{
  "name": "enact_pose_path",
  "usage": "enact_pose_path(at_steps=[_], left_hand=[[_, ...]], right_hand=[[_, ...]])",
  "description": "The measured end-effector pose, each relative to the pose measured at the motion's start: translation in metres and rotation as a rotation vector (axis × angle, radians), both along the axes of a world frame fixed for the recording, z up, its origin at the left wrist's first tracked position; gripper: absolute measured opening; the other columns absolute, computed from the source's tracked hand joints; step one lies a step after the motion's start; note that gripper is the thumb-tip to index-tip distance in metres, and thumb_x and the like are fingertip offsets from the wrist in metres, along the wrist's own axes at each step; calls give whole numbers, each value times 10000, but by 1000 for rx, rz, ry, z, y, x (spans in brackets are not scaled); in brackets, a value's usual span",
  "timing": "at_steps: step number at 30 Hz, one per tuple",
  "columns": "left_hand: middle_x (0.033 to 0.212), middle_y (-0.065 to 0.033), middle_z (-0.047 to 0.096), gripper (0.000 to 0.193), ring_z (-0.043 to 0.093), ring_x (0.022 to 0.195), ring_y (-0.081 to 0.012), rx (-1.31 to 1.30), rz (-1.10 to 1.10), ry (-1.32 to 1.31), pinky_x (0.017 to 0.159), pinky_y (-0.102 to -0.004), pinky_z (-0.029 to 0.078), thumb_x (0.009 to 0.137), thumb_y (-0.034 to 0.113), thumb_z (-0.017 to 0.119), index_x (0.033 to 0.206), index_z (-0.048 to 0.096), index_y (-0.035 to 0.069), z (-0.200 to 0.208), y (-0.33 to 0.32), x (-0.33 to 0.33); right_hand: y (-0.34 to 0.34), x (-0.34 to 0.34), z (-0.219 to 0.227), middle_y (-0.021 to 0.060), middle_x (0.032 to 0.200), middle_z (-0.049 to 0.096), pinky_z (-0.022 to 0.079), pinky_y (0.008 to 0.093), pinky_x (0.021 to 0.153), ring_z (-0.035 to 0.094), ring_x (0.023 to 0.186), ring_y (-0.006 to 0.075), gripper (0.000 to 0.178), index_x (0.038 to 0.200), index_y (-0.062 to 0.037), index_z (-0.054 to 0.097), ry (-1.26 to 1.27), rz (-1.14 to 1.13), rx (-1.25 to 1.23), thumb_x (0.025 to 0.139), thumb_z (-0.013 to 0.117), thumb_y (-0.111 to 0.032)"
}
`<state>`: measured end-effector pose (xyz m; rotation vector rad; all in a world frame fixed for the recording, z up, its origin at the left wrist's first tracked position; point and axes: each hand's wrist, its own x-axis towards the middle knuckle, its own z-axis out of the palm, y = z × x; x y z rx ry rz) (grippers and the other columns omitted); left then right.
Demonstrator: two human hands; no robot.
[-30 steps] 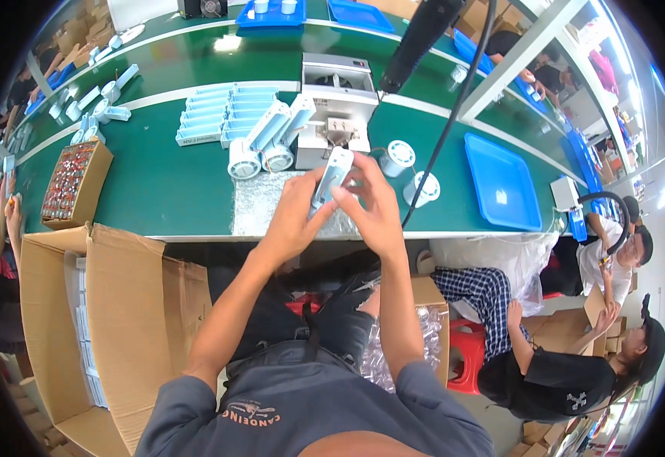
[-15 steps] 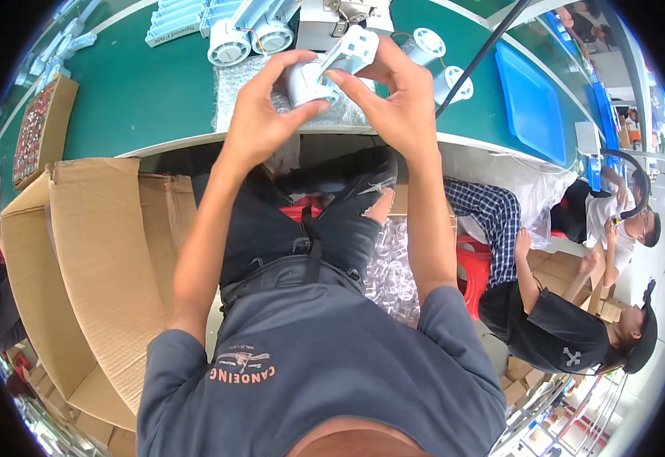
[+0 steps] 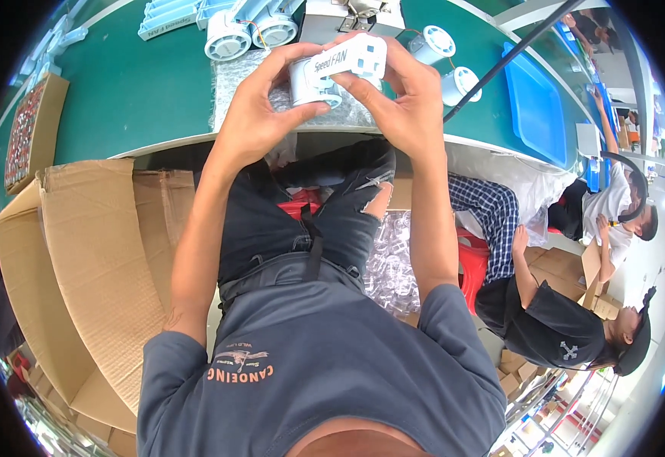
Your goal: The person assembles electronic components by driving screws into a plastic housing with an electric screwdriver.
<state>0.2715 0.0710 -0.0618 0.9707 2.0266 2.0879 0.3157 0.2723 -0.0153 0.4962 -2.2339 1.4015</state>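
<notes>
A green workbench (image 3: pixel 127 95), cartons (image 3: pixel 92 255), co-workers (image 3: pixel 549 324): a factory.

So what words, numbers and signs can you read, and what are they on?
I won't copy words, but they're here:
Dark letters: held pale plastic piece.
Dark letters: pale blue parts, upper left.
Orange letters: grey shirt; some smaller print too tiny to read.
White cross-shaped sign: co-worker's black shirt.

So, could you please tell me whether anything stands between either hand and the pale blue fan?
Nothing visible does: the left hand touches the fan at its round body, the right hand at its handle. The plastic sheet lies on the green table, not between them.
</notes>
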Motion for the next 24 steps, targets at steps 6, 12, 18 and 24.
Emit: enact_pose_path(at_steps=[6,12,18,24], left_hand=[[1224,-61,666,644,615,1091,-176,-35,2,28,997,-324,473,779,75,848,1372,598,57,0,-2,-1],[1214,-60,669,632,615,1089,-176,-16,-24,5,990,-328,472,780,99,846,1364,607,57,0,-1,-1],[1303,-89,632,657,604,1198,-185,-83,45,123,1054,-344,457,827,65,835,1416,550,9,-1,1,1],[1218,-141,690,597,664,1117,-254,-68,159,163,981,-343,497,741,109,886,1283,668,-16,5,10,5]], right_hand=[[3,-6,2,104,1020,764,599,321,845,767,1001,212,384,1199,7,694,-27,65,-8,850,832,-72],[5,-6,4,102,1033,757,593,322,866,756,1016,193,368,1192,10,697,-63,96,-43,857,825,-72],[2,-7,2,88,1037,754,584,329,913,734,1002,163,358,1195,13,698,-58,79,-83,863,810,-56],[-1,-4,-1,88,1045,749,581,334,926,727,973,164,352,1205,16,700,-156,82,-194,868,791,-32]])
